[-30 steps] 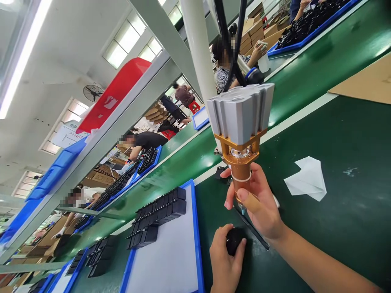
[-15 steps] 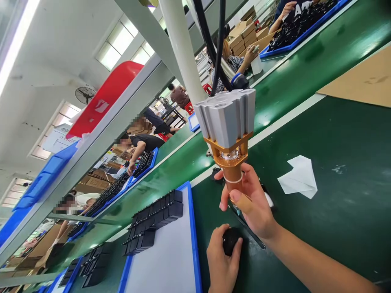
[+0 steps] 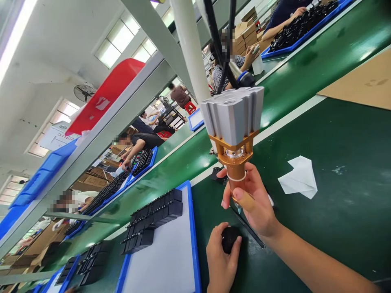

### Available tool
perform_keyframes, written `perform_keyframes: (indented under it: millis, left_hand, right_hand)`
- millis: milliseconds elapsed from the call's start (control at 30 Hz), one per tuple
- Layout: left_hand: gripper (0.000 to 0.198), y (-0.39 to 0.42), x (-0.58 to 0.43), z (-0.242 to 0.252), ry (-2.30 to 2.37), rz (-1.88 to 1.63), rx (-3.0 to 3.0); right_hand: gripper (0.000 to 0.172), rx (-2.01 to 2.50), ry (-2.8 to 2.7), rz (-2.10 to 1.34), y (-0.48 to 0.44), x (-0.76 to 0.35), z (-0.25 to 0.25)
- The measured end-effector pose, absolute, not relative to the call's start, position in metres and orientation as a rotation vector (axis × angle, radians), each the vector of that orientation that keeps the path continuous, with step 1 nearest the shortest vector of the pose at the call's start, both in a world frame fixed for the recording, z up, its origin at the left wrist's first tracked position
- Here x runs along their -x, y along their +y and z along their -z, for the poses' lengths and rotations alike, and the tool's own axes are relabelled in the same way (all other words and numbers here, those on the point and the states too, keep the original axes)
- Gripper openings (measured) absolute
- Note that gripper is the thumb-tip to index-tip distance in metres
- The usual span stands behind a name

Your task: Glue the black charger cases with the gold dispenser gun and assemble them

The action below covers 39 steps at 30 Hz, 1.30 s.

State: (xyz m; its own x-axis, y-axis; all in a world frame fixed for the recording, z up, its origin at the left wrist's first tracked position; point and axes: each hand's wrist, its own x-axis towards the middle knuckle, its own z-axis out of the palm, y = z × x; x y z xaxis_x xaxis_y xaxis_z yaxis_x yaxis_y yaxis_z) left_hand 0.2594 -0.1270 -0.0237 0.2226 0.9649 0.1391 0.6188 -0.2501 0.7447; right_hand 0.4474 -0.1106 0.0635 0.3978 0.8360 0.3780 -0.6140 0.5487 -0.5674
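The right hand (image 3: 261,211) curls closely round the lower barrel (image 3: 236,171) of a silver-and-orange pneumatic tool (image 3: 233,118), its long axis nearly upright, while a black rounded part (image 3: 231,239) lies below and left of that hand, pinched in the nearer left hand (image 3: 220,260).

You are in a factory workshop: a long green worktop (image 3: 345,171) runs past you, blue trays (image 3: 195,244) hold rows of black parts (image 3: 174,209), co-workers (image 3: 148,140) line the far side, and cardboard boxes (image 3: 246,33) stand stacked behind.
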Motion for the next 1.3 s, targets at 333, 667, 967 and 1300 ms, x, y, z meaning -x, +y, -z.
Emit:
perform_keyframes:
  millis: [333, 667, 967, 1300]
  left_hand:
    - [0.032, -0.115, -0.260, -0.023, 0.841, -1.125, -0.279]
    - [0.051, -0.133, -0.241, -0.034, 0.691, -1.189, -0.774]
    - [0.049, -0.139, -0.229, -0.042, 0.679, -1.238, -0.861]
    - [0.048, -0.133, -0.233, -0.021, 1.003, -1.120, -0.978]
  right_hand:
    - [0.027, 0.471, -0.731, -0.808, -0.111, -0.458, -0.066]
    - [0.030, 0.572, -0.726, -0.774, -0.114, -0.459, -0.069]
    - [0.030, 0.662, -0.728, -0.732, -0.114, -0.460, -0.066]
    - [0.029, 0.644, -0.750, -0.660, -0.111, -0.458, -0.068]
